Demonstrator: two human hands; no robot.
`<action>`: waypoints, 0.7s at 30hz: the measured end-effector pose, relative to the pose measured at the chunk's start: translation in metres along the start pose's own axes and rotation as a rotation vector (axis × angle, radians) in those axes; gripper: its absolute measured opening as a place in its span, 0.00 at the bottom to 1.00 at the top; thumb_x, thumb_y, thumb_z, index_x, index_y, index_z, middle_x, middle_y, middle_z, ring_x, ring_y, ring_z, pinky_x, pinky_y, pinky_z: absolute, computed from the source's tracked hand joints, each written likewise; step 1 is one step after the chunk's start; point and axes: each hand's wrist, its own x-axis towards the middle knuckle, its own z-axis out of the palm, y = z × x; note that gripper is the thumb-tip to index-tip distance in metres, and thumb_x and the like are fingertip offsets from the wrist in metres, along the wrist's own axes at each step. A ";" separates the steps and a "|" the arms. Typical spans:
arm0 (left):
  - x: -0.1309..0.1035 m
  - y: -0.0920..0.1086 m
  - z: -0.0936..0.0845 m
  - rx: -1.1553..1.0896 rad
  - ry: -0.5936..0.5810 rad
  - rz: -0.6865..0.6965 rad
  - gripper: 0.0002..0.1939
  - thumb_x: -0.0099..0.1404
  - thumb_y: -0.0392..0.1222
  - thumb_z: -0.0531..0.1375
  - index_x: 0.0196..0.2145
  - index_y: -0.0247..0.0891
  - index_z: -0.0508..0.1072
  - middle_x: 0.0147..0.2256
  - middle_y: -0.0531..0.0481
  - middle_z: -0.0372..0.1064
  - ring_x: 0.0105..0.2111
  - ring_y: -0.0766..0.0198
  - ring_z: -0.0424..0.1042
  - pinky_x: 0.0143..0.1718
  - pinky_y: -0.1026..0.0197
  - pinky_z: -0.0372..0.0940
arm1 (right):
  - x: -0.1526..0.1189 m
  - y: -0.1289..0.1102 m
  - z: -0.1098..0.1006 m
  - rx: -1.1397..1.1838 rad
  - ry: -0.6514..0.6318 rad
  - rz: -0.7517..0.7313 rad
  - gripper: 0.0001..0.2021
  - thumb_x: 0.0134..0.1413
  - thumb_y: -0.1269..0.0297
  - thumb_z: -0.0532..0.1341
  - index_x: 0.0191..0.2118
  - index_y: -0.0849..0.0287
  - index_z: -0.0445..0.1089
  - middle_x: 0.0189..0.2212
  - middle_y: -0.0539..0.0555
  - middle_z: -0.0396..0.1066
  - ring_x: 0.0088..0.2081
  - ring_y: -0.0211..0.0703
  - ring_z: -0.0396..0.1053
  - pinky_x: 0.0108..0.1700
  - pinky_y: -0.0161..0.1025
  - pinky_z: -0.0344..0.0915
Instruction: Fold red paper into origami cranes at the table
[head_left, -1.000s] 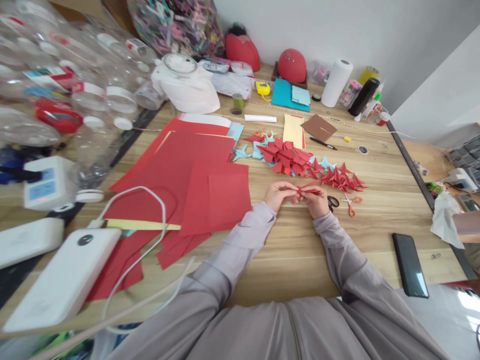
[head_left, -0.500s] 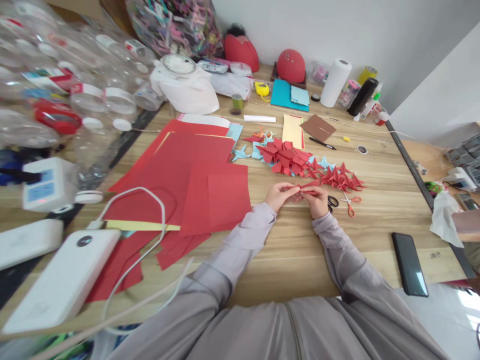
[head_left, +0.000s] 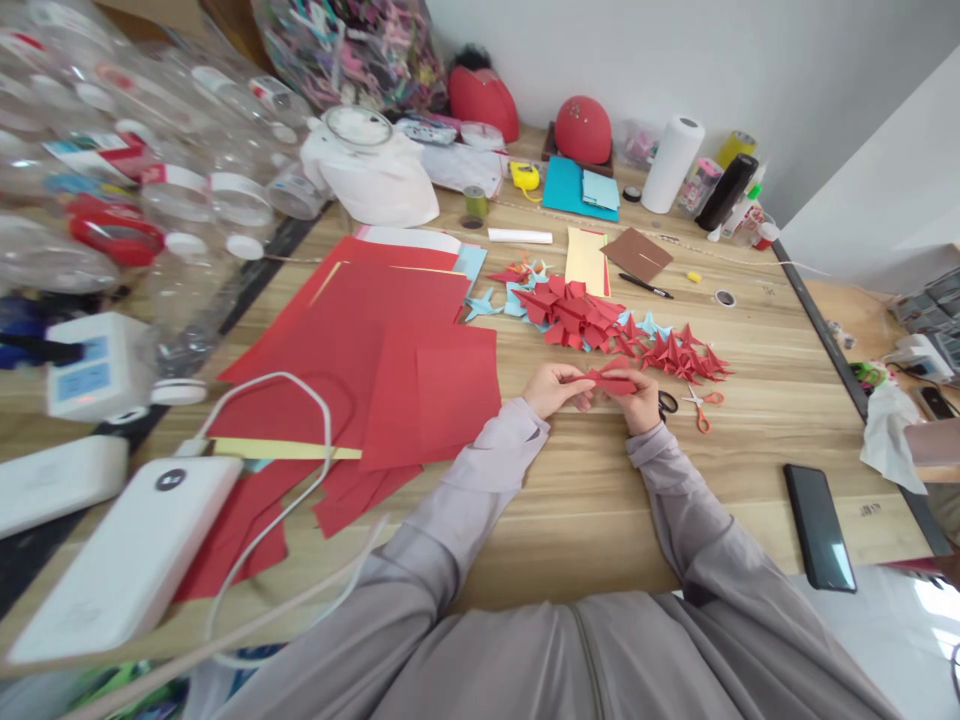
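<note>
A small folded red paper piece (head_left: 602, 381) is held between my two hands above the wooden table. My left hand (head_left: 549, 390) pinches its left end, and my right hand (head_left: 636, 396) grips the right end, thumb and fingers together. Just beyond my hands is a heap of red folded paper pieces (head_left: 574, 315), with red pointed stars (head_left: 686, 354) at its right and light blue folded bits (head_left: 484, 305) at its left. Black-handled scissors (head_left: 667, 404) and orange-handled scissors (head_left: 701, 406) lie right of my right hand. Red paper sheets (head_left: 390, 310) are spread to the left.
A white power bank (head_left: 127, 560) with a cable lies at the near left, below plastic bottles (head_left: 176, 200). A black phone (head_left: 819, 527) rests near the right edge. Tape, a pen (head_left: 646, 286), brown paper (head_left: 637, 254) and a white paper roll (head_left: 673, 165) are farther back.
My hands have moved slightly apart, the left one a little leftward. The red paper between them now shows more of its folded, pointed shape.
</note>
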 end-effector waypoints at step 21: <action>0.000 -0.001 -0.002 0.025 -0.068 -0.027 0.19 0.42 0.49 0.69 0.21 0.29 0.71 0.19 0.47 0.71 0.16 0.65 0.69 0.18 0.62 0.67 | -0.001 -0.002 -0.003 -0.101 -0.102 -0.018 0.04 0.39 0.66 0.67 0.26 0.58 0.75 0.22 0.51 0.73 0.22 0.38 0.67 0.27 0.37 0.65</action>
